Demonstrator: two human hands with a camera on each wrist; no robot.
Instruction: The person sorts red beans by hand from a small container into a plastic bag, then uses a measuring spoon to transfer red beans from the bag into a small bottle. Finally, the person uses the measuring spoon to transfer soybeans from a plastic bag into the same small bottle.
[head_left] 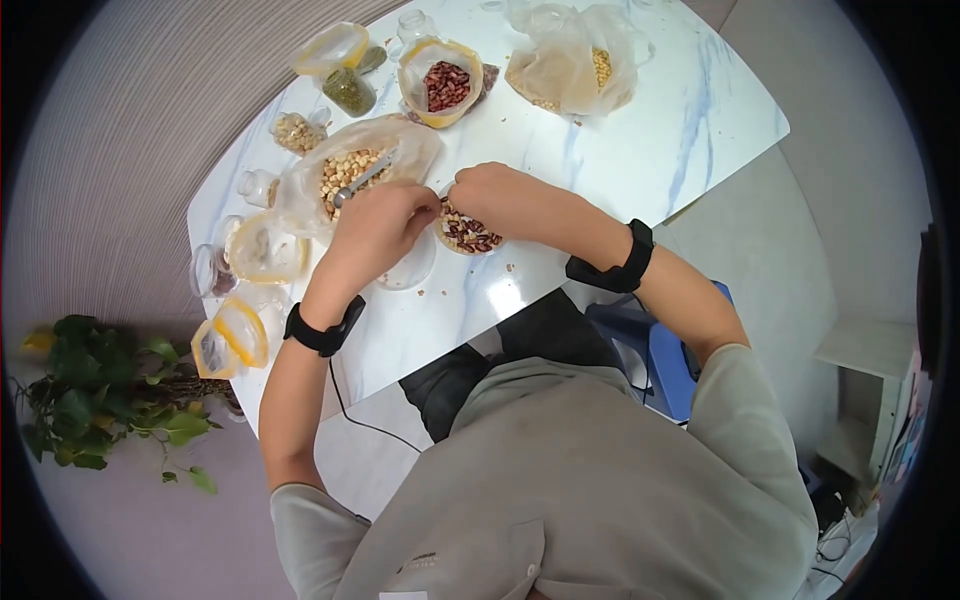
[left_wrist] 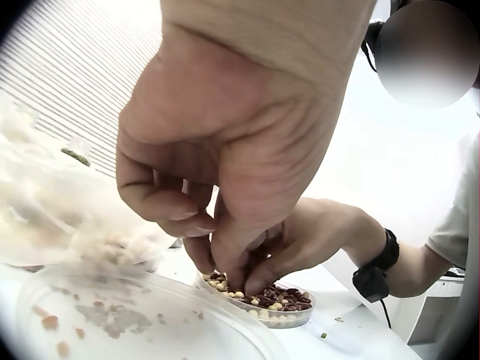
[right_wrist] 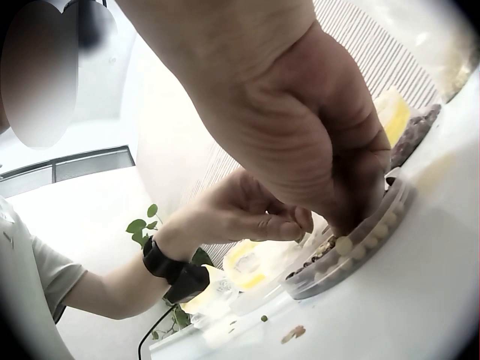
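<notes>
A round clear dish (head_left: 443, 238) (left_wrist: 289, 322) (right_wrist: 309, 289) holds dark red and pale beans. My left hand (head_left: 383, 222) (left_wrist: 217, 150) (right_wrist: 244, 210) is at its left edge, thumb and fingertips drawn together; something small and pale seems to show at the tips in the right wrist view. My right hand (head_left: 510, 202) (left_wrist: 307, 236) (right_wrist: 315, 135) reaches into the dish from the other side, fingers bent down among the beans. Its fingertips are partly hidden, so what they pinch cannot be made out. A clear round lid (head_left: 408, 272) (left_wrist: 150, 334) lies beside the dish, with reddish crumbs on it.
Beyond my left hand, an open bag (head_left: 300, 195) of nuts has a grey spoon (head_left: 372, 175) in it. Further back are a bag of red beans (head_left: 446, 88), a bag of yellow grains (head_left: 575, 65) and a green-filled jar (head_left: 350, 92). Several jars and pouches line the left edge.
</notes>
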